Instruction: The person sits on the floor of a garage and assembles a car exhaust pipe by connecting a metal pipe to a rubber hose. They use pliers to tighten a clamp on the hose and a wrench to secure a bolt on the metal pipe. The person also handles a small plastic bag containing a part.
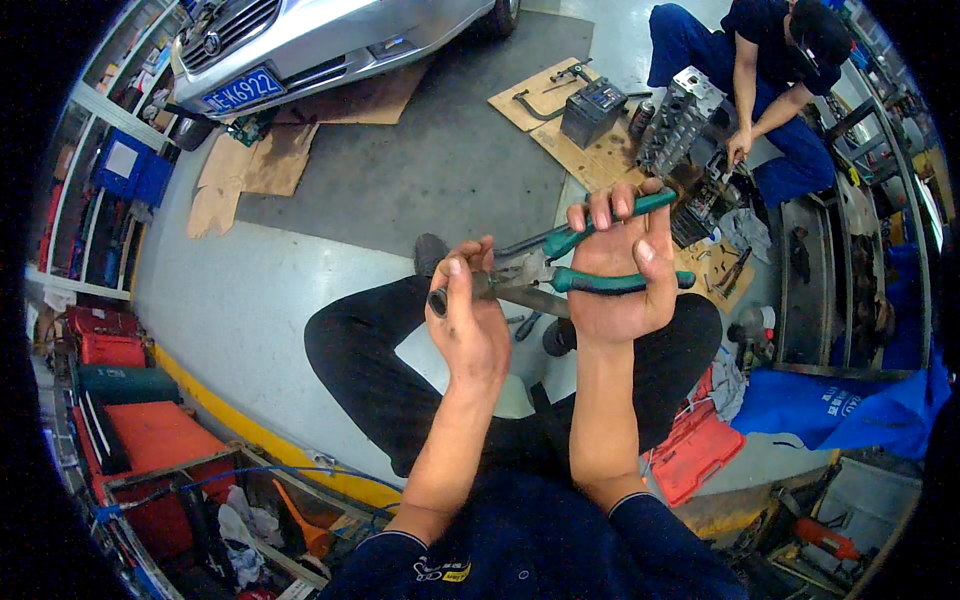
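The navy shirt (570, 540) has pale-piped sleeves (665, 540).

One upright fisheye view looks from the wearer's own head, tilted steeply down over the dark shirt (600, 550) and facing forward. The left hand (470, 315) and right hand (625, 265) are close, mid-frame; the floor (200, 300) lies farther below, the silver car (335, 35) well beyond. The lens (wide enough for shelves (75, 283) at the left rim) bows straight edges.
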Motion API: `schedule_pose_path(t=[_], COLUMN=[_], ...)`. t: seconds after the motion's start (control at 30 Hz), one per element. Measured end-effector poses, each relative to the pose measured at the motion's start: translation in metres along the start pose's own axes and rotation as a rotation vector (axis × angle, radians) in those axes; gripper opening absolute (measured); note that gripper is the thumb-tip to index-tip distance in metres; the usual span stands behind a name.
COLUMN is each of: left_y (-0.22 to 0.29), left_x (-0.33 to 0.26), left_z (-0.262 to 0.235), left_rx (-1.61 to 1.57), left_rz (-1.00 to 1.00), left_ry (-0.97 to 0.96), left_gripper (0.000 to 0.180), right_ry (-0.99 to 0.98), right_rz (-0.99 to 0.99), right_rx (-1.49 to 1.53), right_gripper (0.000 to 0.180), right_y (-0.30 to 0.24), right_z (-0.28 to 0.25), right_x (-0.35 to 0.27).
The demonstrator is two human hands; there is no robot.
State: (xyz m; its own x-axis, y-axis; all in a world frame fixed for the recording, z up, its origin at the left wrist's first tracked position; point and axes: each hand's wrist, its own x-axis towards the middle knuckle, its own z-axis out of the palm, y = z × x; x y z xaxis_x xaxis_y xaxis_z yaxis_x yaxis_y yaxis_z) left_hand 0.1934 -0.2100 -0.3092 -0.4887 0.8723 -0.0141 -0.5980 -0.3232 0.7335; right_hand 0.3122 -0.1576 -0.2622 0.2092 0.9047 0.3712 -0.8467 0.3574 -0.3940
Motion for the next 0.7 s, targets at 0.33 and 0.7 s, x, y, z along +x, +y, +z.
schedule_pose_path(t=[0.33,0.7], left_y=[-0.006,-0.022], left_x=[0.01,-0.002], left_z=[-0.016,-0.046], left_rx=[0.041,0.146], left_rz=[-0.039,-0.145], left_ry=[-0.023,-0.227], left_gripper=[0.042,0.048], right_ry=[0.061,0.097], right_rz=[0.007,0.01], right_rx=[0.035,0.024], right_gripper=[0.013,0.011], right_y=[0.009,0.018], right_z=[-0.012,-0.019], right_x=[0.009,0.014])
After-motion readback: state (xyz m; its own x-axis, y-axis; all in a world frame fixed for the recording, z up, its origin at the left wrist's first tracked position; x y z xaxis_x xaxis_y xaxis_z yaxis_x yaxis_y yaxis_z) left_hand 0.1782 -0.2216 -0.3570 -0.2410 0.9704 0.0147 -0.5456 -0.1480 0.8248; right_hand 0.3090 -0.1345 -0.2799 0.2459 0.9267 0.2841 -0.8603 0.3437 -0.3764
